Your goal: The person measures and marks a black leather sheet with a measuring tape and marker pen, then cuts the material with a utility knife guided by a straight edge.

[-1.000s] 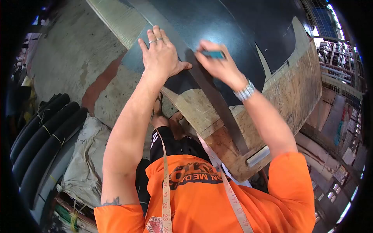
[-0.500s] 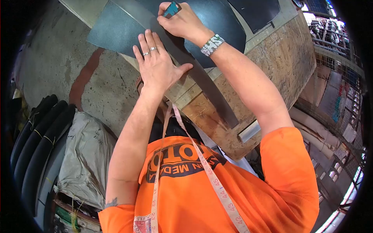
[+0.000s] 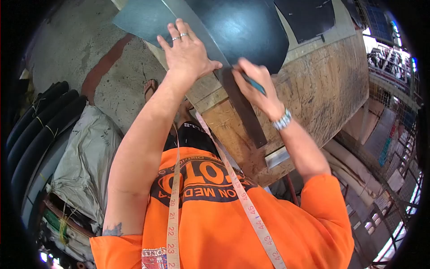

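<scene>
A long, dark straightedge (image 3: 246, 112) runs diagonally over a sheet of dark leather-like material (image 3: 242, 27) and out past its near corner. My left hand (image 3: 186, 54) lies flat with fingers spread, on the sheet's left part and along the straightedge, its thumb across the bar. Beside the straightedge's right edge, near the sheet's near corner, my right hand (image 3: 257, 85) is closed around a slim teal-handled cutter (image 3: 255, 84). The cutter's tip is hidden by my fingers.
The worn wooden table (image 3: 313, 71) carries another dark piece (image 3: 307, 20) at the far right and a short metal bar (image 3: 277, 157) near its front corner. Black rolls (image 3: 40, 130) and a wrapped bundle (image 3: 83, 157) stand at left. A measuring tape (image 3: 257, 224) hangs from my neck.
My right hand has come down along the straightedge towards me with the cutter, from the far part to near the sheet's corner. The left hand stays pressed flat; the view has shifted slightly.
</scene>
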Demonstrator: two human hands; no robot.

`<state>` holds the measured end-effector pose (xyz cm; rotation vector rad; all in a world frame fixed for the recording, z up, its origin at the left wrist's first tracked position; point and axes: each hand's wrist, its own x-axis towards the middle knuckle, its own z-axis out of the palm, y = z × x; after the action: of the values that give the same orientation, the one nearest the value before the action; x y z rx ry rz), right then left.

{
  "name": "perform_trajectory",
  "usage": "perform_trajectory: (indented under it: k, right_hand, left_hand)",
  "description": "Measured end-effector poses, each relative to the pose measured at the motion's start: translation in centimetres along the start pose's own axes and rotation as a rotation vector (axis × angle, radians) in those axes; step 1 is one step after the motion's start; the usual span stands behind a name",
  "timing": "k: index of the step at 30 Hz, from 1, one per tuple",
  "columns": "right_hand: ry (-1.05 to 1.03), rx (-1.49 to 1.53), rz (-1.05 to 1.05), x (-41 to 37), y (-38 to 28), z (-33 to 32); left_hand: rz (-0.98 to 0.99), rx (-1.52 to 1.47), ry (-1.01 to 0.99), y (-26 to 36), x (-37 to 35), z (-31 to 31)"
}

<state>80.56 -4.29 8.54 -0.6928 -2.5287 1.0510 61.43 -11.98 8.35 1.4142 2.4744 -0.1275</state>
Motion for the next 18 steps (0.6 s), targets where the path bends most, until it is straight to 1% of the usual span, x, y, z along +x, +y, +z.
perform_trajectory:
  k: [2, 4, 6, 7, 8, 10, 11, 12, 14, 18]
  right_hand:
    - [-0.17, -0.033, 0.2, -4.1, -1.0, -3.2]
    - [-0.173, -0.067, 0.344, -7.0, -1.5, -5.7]
    - [0.09, -0.04, 0.431, -8.5, -0.8, -8.4]
    - [0.209, -0.019, 0.515, -9.3, -0.2, -9.2]
    - [0.255, -0.043, 0.481, -10.8, 1.9, -9.6]
    - [0.294, 0.053, 0.657, -14.4, 4.8, -8.8]
    - [0.322, 0.129, 0.784, -15.1, 5.0, -8.1]
    - [0.334, 0.205, 0.92, -16.1, 4.9, -7.3]
    - [0.442, 0.209, 0.843, -18.6, 6.9, -4.9]
    - [0.456, -0.031, 0.775, -18.4, 5.6, -4.5]
  left_hand:
    - [-0.005, 0.002, -0.084, 0.1, -0.2, -0.7]
    - [-0.007, 0.01, -0.112, 0.4, 0.0, -1.2]
    - [0.003, -0.003, -0.131, 0.5, -0.3, -1.7]
    - [0.007, 0.004, -0.126, 0.5, -0.2, -2.3]
    - [0.023, 0.019, -0.165, 0.6, -0.3, -2.8]
    - [0.036, 0.048, -0.193, 0.6, -0.2, -3.3]
    - [0.055, 0.086, -0.248, 0.6, 0.1, -3.7]
    - [0.066, 0.112, -0.175, 0.4, 0.0, -2.9]
    - [0.109, 0.2, -0.156, 0.3, 0.0, -3.0]
    - [0.203, 0.347, -0.146, 0.1, 0.2, -3.8]
